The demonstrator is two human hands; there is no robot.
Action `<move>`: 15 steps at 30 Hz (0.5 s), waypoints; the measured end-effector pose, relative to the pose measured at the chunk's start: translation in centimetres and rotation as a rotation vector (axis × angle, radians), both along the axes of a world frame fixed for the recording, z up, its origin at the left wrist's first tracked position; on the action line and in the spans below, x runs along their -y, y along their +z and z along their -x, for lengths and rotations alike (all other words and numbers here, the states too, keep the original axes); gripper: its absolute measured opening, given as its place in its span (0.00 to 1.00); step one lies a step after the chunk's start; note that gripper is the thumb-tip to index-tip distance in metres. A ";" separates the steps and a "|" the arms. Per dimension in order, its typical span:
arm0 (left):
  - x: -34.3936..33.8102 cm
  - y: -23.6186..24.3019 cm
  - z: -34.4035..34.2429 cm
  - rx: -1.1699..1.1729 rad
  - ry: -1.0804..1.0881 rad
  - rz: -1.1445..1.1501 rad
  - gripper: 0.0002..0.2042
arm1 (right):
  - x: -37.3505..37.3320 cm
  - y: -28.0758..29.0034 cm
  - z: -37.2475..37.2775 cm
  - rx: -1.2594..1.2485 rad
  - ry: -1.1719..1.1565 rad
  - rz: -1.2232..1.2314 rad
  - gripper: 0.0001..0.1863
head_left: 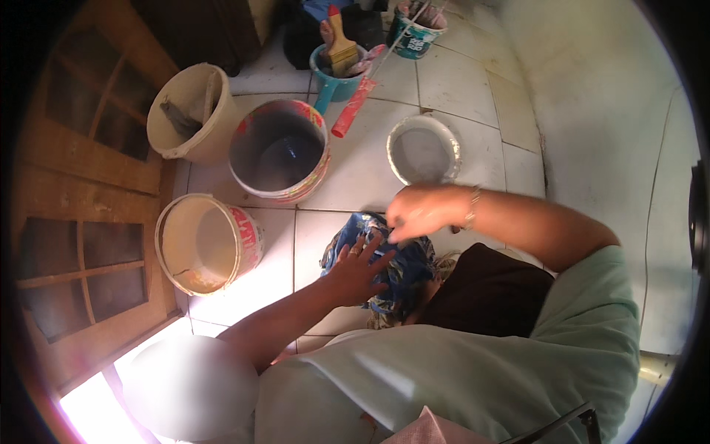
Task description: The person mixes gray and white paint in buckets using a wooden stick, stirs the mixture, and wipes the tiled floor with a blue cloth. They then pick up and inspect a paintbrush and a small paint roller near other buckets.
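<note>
A blue patterned cloth (405, 268) lies bunched low in front of my body, and beneath it the floor tiles are partly hidden. Over its left side my left hand (360, 268) rests with fingers spread, touching the cloth. At the cloth's upper edge my right hand (423, 210) is closed, fingers curled downward; whatever is in them is hidden. Just beyond that hand stands a round white tub (455, 152) with grey liquid in it.
To the left stand a large bucket with dark contents (319, 181), a cream bucket holding tools (164, 146) and another pale bucket (255, 237). Farther off are a teal pot (346, 90) with a paintbrush (342, 52), a red-handled tool (353, 108) and a teal paint tub (411, 46). A wall (599, 111) rises right.
</note>
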State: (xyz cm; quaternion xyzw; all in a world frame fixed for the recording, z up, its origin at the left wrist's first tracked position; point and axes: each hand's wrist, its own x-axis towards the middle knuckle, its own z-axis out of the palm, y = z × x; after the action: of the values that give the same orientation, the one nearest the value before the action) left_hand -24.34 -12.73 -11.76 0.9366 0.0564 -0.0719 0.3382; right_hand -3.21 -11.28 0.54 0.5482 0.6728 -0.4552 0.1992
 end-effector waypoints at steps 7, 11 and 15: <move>0.9 -6.0 2.7 -0.313 -0.119 0.049 0.18 | 4.5 3.9 -11.1 0.169 -0.599 0.072 0.17; -0.2 -3.9 2.5 -0.444 -0.028 0.142 0.14 | 6.7 -1.3 -18.6 -0.017 -1.006 -0.174 0.18; -0.7 -2.4 3.1 -0.442 0.138 0.197 0.18 | 8.0 -7.2 -23.1 -0.071 -1.380 -0.272 0.25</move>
State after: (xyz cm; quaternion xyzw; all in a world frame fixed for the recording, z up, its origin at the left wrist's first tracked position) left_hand -27.44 -12.07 -14.12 0.8546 0.1854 -0.2570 0.4114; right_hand 19.90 -19.25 -6.62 0.8547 0.2284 -0.4071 -0.2273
